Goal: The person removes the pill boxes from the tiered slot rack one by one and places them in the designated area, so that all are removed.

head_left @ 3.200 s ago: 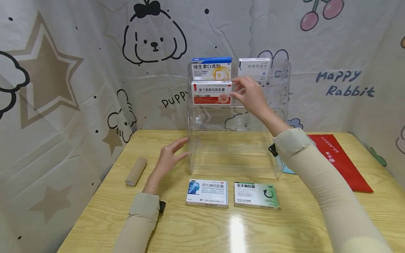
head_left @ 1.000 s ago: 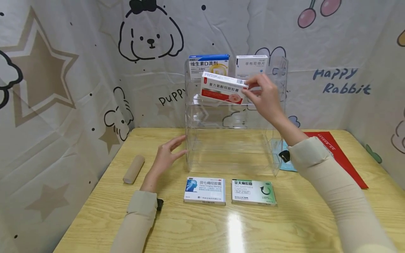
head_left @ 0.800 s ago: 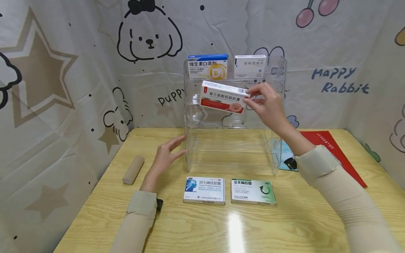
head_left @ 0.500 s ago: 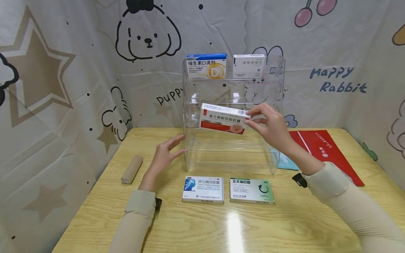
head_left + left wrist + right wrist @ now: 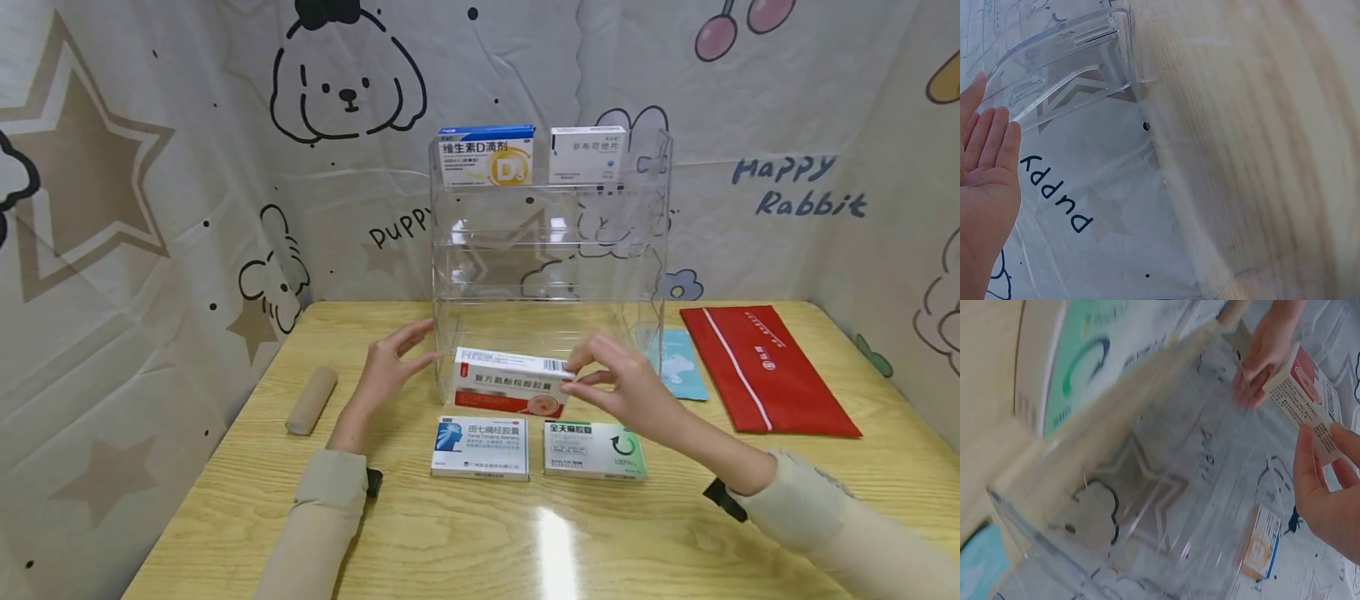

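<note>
Head view: a white-and-red cardboard box is pinched by the right hand, and a clear plastic rack is flanked by the left hand (fingers extended, empty).

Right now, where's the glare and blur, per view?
Head: bright glare streak on the wood-grain table, small highlights on the clear rack. Left wrist: wood-grain table soft. Right wrist: lettering blurred on the gastrodia capsule box, small print unreadable on the red-and-white capsule box.
</note>
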The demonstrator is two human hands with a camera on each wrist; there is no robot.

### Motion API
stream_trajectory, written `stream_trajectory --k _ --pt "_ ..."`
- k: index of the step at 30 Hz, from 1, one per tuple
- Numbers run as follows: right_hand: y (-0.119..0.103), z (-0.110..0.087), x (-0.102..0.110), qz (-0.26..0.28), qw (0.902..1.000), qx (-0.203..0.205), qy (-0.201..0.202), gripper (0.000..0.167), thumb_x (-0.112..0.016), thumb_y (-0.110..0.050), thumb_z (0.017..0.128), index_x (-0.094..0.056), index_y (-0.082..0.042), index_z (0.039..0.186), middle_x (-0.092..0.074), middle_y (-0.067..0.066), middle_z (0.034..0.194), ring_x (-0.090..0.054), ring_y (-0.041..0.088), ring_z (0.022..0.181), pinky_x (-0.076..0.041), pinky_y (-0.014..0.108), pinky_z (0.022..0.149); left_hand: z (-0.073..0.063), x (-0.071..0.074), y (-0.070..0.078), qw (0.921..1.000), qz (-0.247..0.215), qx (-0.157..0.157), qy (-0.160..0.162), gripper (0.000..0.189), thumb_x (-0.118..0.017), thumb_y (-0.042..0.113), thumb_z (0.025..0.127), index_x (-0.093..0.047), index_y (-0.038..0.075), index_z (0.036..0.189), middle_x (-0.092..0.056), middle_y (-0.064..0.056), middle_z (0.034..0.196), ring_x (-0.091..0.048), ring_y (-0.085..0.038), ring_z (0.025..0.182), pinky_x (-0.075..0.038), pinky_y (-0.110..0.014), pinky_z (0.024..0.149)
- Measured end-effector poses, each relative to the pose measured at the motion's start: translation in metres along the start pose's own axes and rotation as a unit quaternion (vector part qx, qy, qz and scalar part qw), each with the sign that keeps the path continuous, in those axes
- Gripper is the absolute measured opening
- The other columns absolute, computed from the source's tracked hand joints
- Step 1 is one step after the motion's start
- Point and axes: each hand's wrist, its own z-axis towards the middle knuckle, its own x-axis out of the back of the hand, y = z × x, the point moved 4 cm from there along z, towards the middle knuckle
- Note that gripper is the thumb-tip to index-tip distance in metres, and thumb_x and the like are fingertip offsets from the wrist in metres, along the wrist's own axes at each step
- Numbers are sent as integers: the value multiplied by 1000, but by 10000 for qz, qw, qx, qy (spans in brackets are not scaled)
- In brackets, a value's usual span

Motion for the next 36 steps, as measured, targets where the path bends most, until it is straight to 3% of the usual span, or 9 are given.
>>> stream_trajectory --k 13,23,28,36 --pt "-19 -40 -44 631 9950 38 -768 21 -74 1 82 -60 -8 94 -61 2 93 -64 9 87 -63 18 68 0 0 1 10000 29 -10 -28 52 -72 8 87 -56 5 137 -57 -17 140 -54 -33 131 -50 -39 108" --pt "-27 -57 -68 953 9854 -382 -1355 20 -74 0 83 -57 -7 92 -59 4 91 -68 10 87 -61 15 69 -3 -1 0 9996 150 -223 110 50 -73 11 88 -58 7 135 -60 -19 136 -57 -37 127 -53 -39 104" --pt "-28 -61 -76 922 9818 -596 -1551 21 -74 -2 83 -56 -9 91 -60 2 91 -66 7 87 -61 14 69 -2 0 -1 9999 89 -127 64 51 -73 10 87 -58 5 135 -60 -19 136 -56 -36 128 -51 -40 106" --pt "-27 -61 -79 463 9848 -590 -1569 20 -76 -11 84 -57 -11 90 -62 0 88 -64 5 82 -59 14 67 -1 0 0 9999 107 49 -20 52 -73 11 87 -57 6 136 -60 -16 137 -56 -32 130 -50 -36 108"
